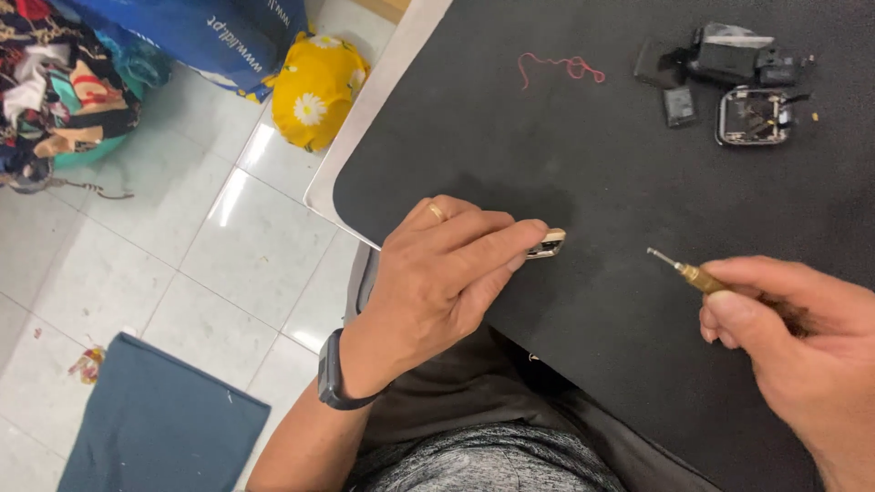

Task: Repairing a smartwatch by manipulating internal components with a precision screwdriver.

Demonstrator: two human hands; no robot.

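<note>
My left hand rests on the black mat and pinches a small silver rectangular frame part between thumb and forefinger. It wears a ring and a dark wristband. My right hand grips a small brass-handled screwdriver, whose tip points left toward the frame part, a short gap away. The rest of the screwdriver's handle is hidden in my fist.
Dismantled small electronics, including an open metal watch case and dark parts, lie at the mat's far right. A red thread lies on the mat. On the tiled floor to the left are a yellow flowered bag, a blue bag, clothes and a blue cloth.
</note>
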